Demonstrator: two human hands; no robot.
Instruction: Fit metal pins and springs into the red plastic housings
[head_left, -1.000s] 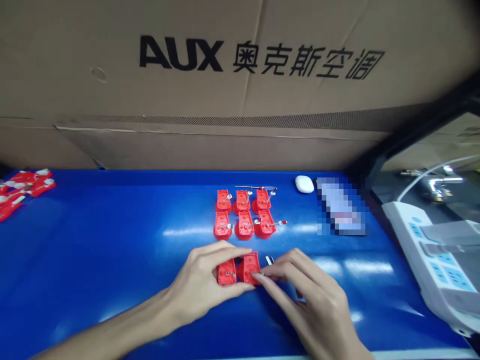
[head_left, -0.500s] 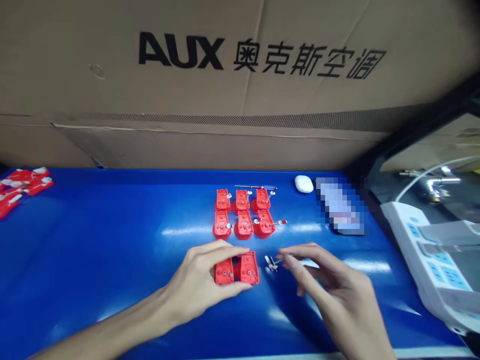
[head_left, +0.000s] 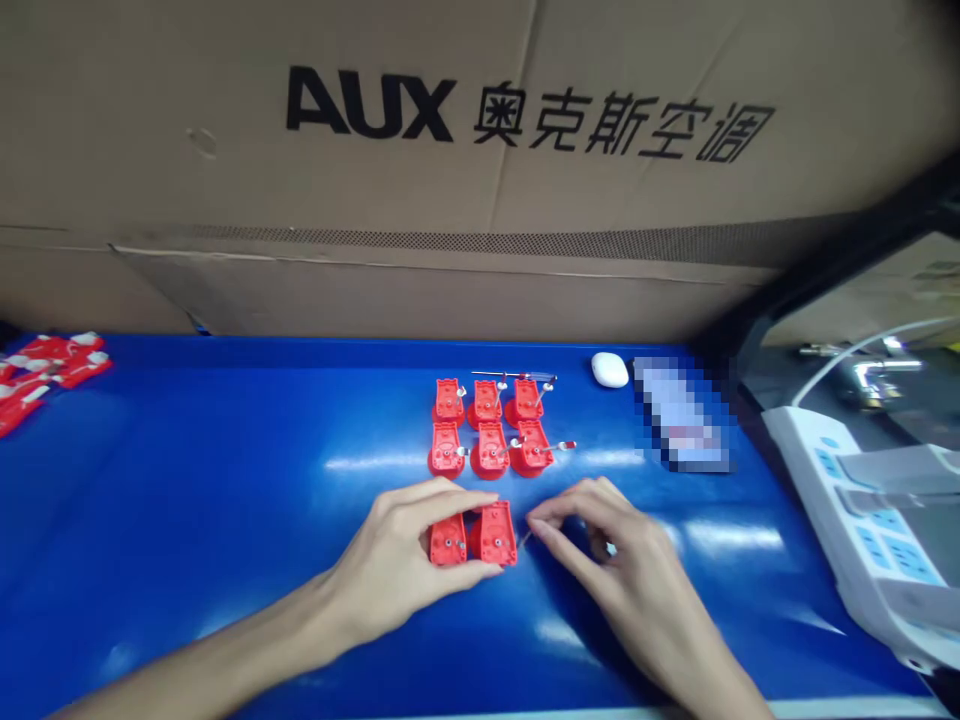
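Note:
My left hand point(head_left: 397, 550) curves round two red plastic housings, a left one point(head_left: 448, 540) and a right one point(head_left: 495, 535), its index finger along their far side and its thumb along the near side. Just right of them, my right hand point(head_left: 600, 540) is closed in a pinch on a thin metal pin point(head_left: 524, 541), whose tip points down toward the right housing. Small white bits point(head_left: 611, 549) show beneath that palm, mostly hidden. Beyond the hands, several similar red housings point(head_left: 491, 450) stand in two rows, with thin rods sticking out of them.
A screwdriver point(head_left: 499, 375) lies behind the rows. Further right are a white rounded case point(head_left: 609, 370), a blurred phone-like slab point(head_left: 682, 415) and a white power strip point(head_left: 855, 520). Red-and-white parts point(head_left: 52, 370) lie at far left. A cardboard sheet point(head_left: 375, 200) closes off the back.
My right hand has moved left with the pin, close to the right red housing, and now covers the place where small metal pieces lay. My left hand keeps its hold.

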